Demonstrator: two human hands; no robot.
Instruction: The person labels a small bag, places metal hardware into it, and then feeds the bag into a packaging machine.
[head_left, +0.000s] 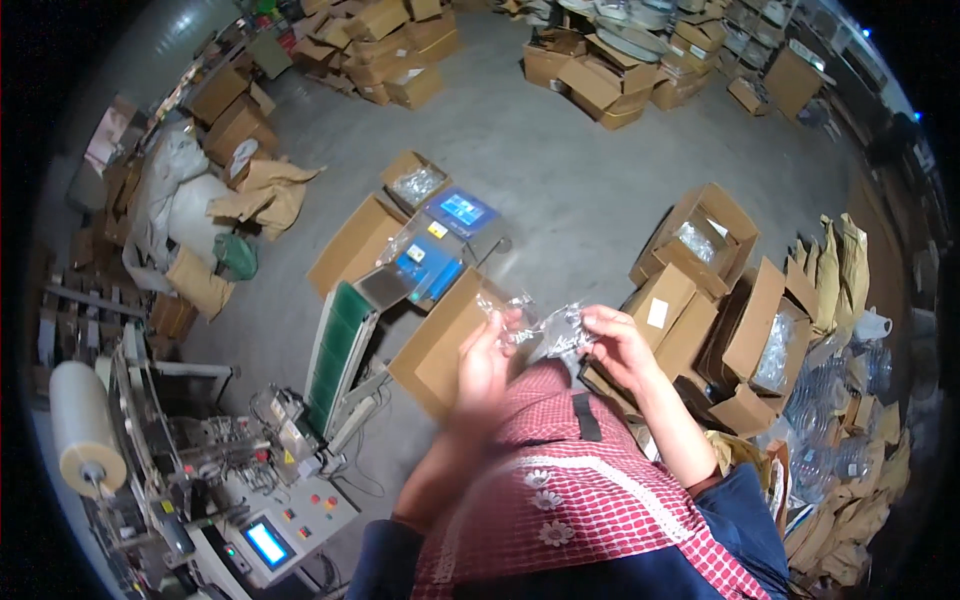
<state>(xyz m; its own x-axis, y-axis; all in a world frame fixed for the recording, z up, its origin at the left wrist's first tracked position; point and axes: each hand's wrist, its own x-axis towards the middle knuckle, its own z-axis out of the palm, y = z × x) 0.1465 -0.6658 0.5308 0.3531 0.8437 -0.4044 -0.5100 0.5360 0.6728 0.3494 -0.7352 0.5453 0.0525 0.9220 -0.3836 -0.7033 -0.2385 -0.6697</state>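
In front of my apron, a small clear plastic bag with greyish contents is pinched in the fingers of my right hand. What lies inside is too small to name. My left hand grips a crumpled piece of clear plastic film, close to the bag's left side. Whether film and bag are joined, I cannot tell. Below and left of my left hand stands an open cardboard box.
A green conveyor belt rises toward a blue machine with a screen. At lower left is a control panel beside a film roll. Open cartons holding clear bags stand on the right, near clear plastic bottles.
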